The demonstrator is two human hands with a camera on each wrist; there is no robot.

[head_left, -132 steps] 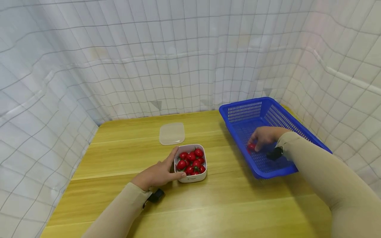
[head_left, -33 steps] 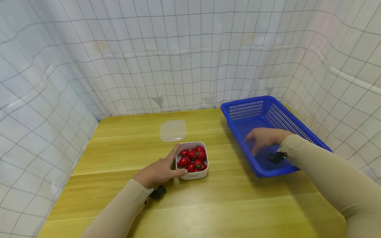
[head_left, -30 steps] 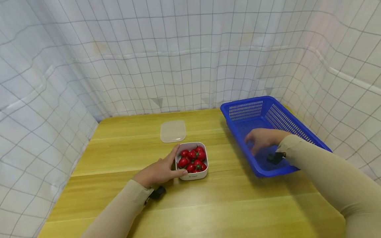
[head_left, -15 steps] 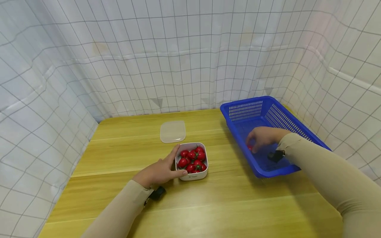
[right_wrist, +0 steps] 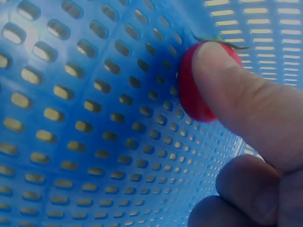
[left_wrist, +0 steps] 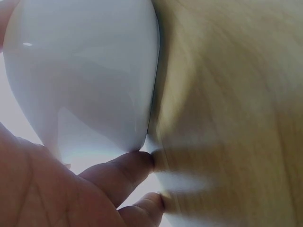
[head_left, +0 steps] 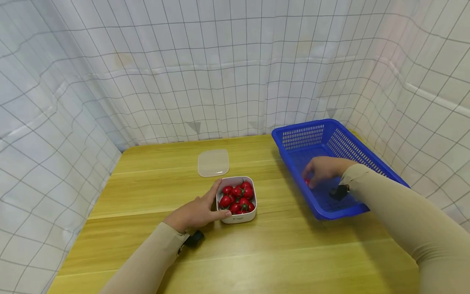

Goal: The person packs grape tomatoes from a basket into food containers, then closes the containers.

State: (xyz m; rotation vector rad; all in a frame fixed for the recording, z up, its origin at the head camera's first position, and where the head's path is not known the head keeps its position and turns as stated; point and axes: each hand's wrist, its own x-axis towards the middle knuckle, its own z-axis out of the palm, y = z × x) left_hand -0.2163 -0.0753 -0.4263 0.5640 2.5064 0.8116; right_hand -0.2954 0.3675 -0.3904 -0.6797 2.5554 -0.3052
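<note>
My right hand [head_left: 323,169] reaches down inside a blue plastic basket [head_left: 299,139], near its left wall. In the right wrist view, its thumb presses on a red cherry tomato [right_wrist: 189,92] with a green stem top, low against the perforated plastic; the fingers behind the tomato are hidden. My left hand [head_left: 194,212] holds a small white square container [head_left: 238,219] at its left side, thumb along the front and forefinger at the back left corner. Several cherry tomatoes [head_left: 235,200] fill the container. The left wrist view shows fingertips against its smooth wall [left_wrist: 85,71], low by the tabletop.
A flat translucent lid [head_left: 213,163] lies on the wooden table [head_left: 154,175] behind the container. White curtains [head_left: 220,73] with a grid pattern hang close behind the table and at both sides. The basket stands at the table's right side.
About one second ago no red showed at my right hand; now a tomato shows between its thumb and fingers, after a slight shift inside the basket. My left hand and the container have stayed put.
</note>
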